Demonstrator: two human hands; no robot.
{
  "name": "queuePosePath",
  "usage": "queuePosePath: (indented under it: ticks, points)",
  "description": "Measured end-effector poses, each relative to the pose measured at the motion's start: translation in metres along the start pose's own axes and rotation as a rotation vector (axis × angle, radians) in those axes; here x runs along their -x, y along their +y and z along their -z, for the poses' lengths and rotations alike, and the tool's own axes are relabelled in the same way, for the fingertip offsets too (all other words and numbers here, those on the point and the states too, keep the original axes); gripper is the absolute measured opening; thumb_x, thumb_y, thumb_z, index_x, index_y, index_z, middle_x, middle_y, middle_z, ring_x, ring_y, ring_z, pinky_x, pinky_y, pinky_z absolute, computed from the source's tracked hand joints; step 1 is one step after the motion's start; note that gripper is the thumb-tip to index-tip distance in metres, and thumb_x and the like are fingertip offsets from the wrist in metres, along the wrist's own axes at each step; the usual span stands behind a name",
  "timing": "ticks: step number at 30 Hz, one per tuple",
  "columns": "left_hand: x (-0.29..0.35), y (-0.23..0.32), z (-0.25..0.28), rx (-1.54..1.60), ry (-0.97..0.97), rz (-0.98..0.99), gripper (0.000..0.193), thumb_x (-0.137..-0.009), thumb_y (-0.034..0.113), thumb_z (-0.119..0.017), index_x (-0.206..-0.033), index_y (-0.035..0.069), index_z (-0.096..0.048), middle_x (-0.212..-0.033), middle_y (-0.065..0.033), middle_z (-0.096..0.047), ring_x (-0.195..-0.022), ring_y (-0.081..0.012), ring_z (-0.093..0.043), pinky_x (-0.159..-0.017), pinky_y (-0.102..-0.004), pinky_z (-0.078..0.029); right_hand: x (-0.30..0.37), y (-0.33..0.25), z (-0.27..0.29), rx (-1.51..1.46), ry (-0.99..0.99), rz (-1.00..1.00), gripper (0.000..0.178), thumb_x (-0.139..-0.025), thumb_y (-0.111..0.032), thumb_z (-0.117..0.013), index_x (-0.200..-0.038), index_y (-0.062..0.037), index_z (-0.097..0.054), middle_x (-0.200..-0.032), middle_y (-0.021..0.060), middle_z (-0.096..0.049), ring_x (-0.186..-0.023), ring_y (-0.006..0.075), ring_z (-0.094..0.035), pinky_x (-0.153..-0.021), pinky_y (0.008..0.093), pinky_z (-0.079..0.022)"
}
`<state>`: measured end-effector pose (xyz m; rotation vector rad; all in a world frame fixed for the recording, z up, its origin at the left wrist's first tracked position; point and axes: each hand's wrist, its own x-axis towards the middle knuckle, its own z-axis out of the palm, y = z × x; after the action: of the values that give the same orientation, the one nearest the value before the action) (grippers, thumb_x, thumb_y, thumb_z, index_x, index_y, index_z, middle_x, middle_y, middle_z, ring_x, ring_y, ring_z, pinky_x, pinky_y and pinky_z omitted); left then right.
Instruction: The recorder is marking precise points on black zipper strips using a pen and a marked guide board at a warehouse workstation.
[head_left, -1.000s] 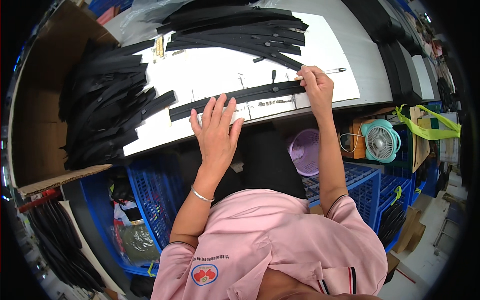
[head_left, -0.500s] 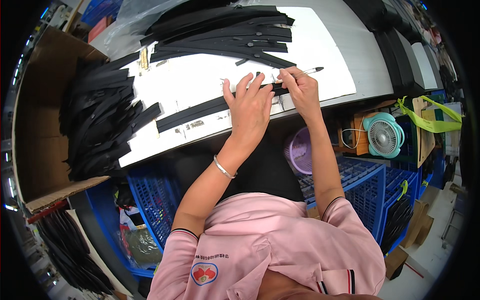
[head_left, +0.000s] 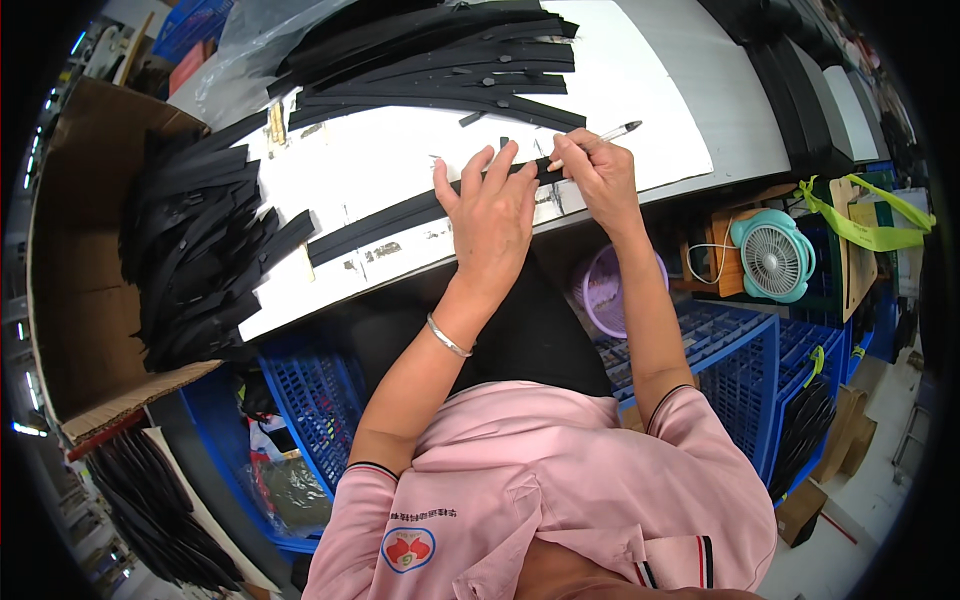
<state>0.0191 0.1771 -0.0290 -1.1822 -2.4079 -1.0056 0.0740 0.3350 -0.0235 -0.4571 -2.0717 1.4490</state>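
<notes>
Pressed flat on a long black strip (head_left: 400, 215) with the left hand (head_left: 492, 215), fingers spread, pinning it to the white tabletop (head_left: 650, 95) near the front edge. Gripped a white pen (head_left: 598, 139) in the right hand (head_left: 598, 175), closed around the barrel at the strip's right end. Best held taut and kept steady while marking. Stacked black strips (head_left: 190, 250) left and behind (head_left: 440, 50); blue crates (head_left: 740, 370), teal fan (head_left: 775, 257) below.

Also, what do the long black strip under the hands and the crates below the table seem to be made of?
The black strip looks like matte rubber or soft plastic: dull, no shine, bending slightly along the white table. The blue crates look like moulded hard plastic, with an even lattice wall.
</notes>
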Motion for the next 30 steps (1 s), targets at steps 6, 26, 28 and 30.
queuePosePath:
  ticks: [6,26,28,30]
  points:
    - [0.0,0.0,0.0,0.001,0.005,0.0,0.019,-0.091,0.016,-0.072,-0.108,0.009,-0.076,-0.128,-0.0043,-0.065,-0.123,-0.0281,-0.056,-0.117,-0.0638,-0.019,0.001,0.002,0.006,0.059,-0.115,0.014,0.025,-0.097,-0.016,-0.066,-0.082,0.0029,-0.072,-0.065,0.0041,-0.067,-0.06,0.0068,-0.058,-0.054,0.0256,-0.044]
    - [-0.003,-0.046,0.036,-0.082,-0.187,-0.014,0.044,-0.097,0.032,-0.066,-0.134,0.008,-0.063,-0.145,-0.0125,-0.053,-0.141,-0.0357,-0.041,-0.113,-0.0728,-0.022,0.009,0.006,0.004,-0.082,0.179,0.116,0.021,-0.105,-0.014,-0.06,-0.096,-0.0003,-0.074,-0.068,-0.0024,-0.055,-0.059,0.0027,-0.043,-0.054,0.0193,-0.035]
    - [-0.022,-0.065,0.029,-0.08,-0.172,-0.052,0.044,-0.098,0.034,-0.064,-0.135,0.011,-0.062,-0.146,-0.013,-0.053,-0.141,-0.0361,-0.04,-0.114,-0.0717,-0.022,0.008,0.004,0.001,-0.06,0.183,0.103,0.022,-0.105,-0.014,-0.06,-0.096,-0.0003,-0.073,-0.068,-0.0023,-0.055,-0.059,0.0026,-0.043,-0.053,0.0193,-0.035]
    - [-0.032,-0.072,0.031,-0.04,-0.201,-0.027,0.046,-0.098,0.035,-0.064,-0.135,0.008,-0.062,-0.147,-0.0147,-0.052,-0.144,-0.0366,-0.038,-0.115,-0.0714,-0.019,0.007,0.005,-0.001,-0.095,0.163,0.082,0.021,-0.105,-0.014,-0.059,-0.096,-0.0006,-0.073,-0.066,-0.0026,-0.055,-0.058,0.0024,-0.042,-0.054,0.0189,-0.035]
